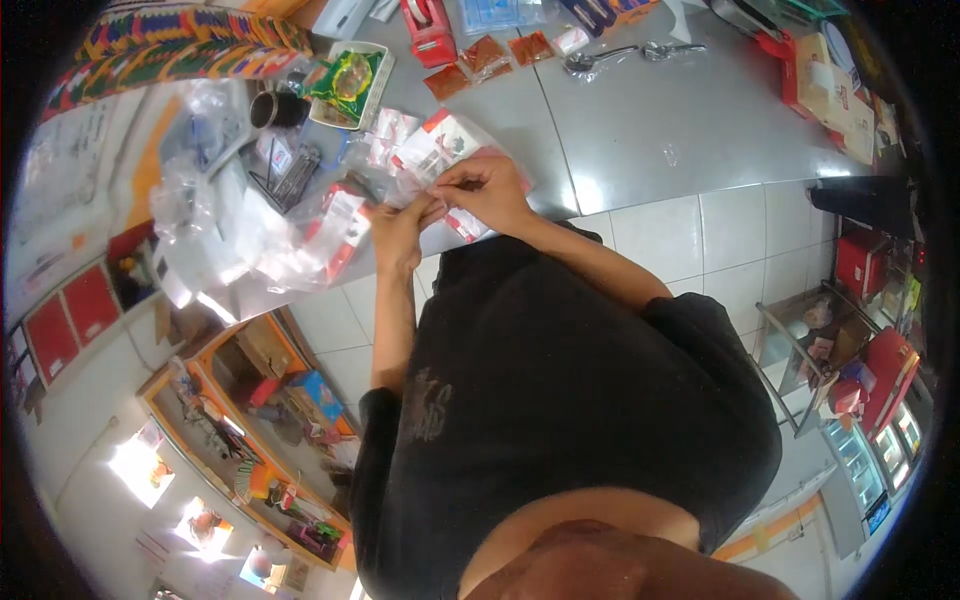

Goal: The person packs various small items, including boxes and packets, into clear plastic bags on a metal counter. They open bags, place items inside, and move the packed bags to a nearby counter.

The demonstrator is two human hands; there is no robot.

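Note:
My left hand (399,231) and my right hand (491,196) meet at the fingertips above the near edge of the steel table. Both pinch what looks like a clear plastic bag (407,184); its exact shape is hard to tell. Under and behind my right hand lies a red-and-white printed packet (439,142), partly hidden by the hand. Another red-and-white packet (341,225) rests left of my left hand, partly under clear plastic. Small white-and-red packets (391,131) sit just beyond my fingers.
Clear plastic bags (262,240) are heaped at the left. A white basket (377,86) holds a green packet (349,75). Farther back are a red tape dispenser (431,34), orange-brown sachets (486,58) and wrapped black utensils (600,58). A steel table (645,127) extends right, with cartons (832,105) at its end.

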